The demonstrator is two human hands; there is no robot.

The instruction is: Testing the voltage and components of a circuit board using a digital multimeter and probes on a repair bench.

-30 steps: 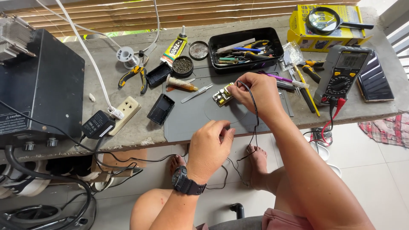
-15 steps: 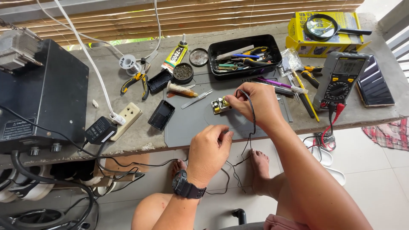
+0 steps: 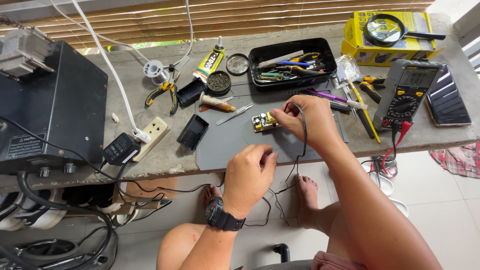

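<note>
My right hand (image 3: 306,122) pinches a thin black wire (image 3: 303,135) at the edge of a small circuit board (image 3: 263,121) that lies on a grey work mat (image 3: 225,142). The wire loops over that hand's fingers and runs down off the bench edge. My left hand (image 3: 248,175), with a black watch on its wrist, is closed over the same wire near the mat's front edge. Its fingertips are curled under and hidden.
A black tool tray (image 3: 292,62), yellow box with a magnifier (image 3: 387,30), multimeter (image 3: 407,95), dark phone (image 3: 446,102), pliers (image 3: 165,92), glue tube (image 3: 211,60), black plastic shells (image 3: 192,132), white power strip (image 3: 150,135) and a large black unit (image 3: 50,107) crowd the concrete bench (image 3: 130,100).
My right hand stays at the circuit board with the wire. My left hand has moved slightly toward the mat's front edge. The view has shifted a little.
</note>
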